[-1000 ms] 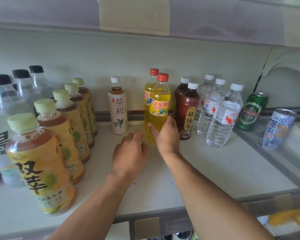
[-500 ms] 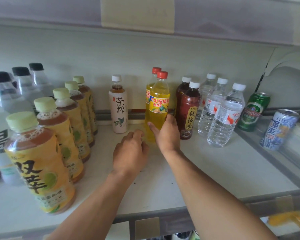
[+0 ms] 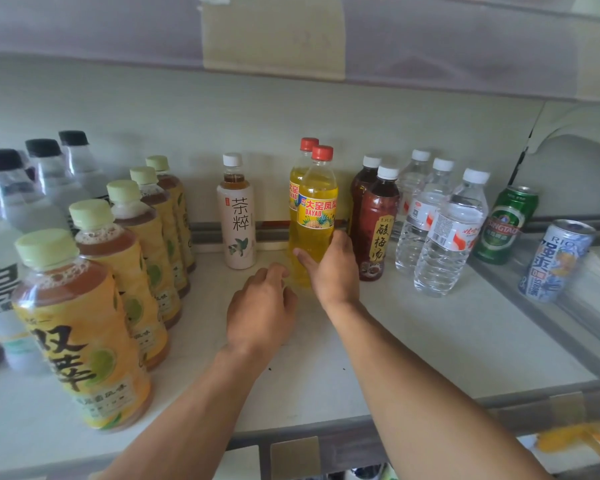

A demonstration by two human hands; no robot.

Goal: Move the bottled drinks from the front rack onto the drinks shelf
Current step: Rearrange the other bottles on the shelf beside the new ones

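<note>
Drinks shelf point(image 3: 413, 341): many bottles standing in rows already. I am gripping the front yellow pineapple bottle point(image 3: 316, 216) with my right hand point(image 3: 331, 271), seating it upright; my left hand point(image 3: 260, 306) is hovering loosely curled, holding nothing. Front rack unseen; remainder unknown.

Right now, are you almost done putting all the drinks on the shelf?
Lots already stand in rows on the shelf: green-capped teas, a white tea bottle, dark plum drinks and waters. The right hand grips a yellow pineapple soda, standing in front of its twin; the left hand rests beside it. The front rack is out of view, so I can't tell what's left.
</note>
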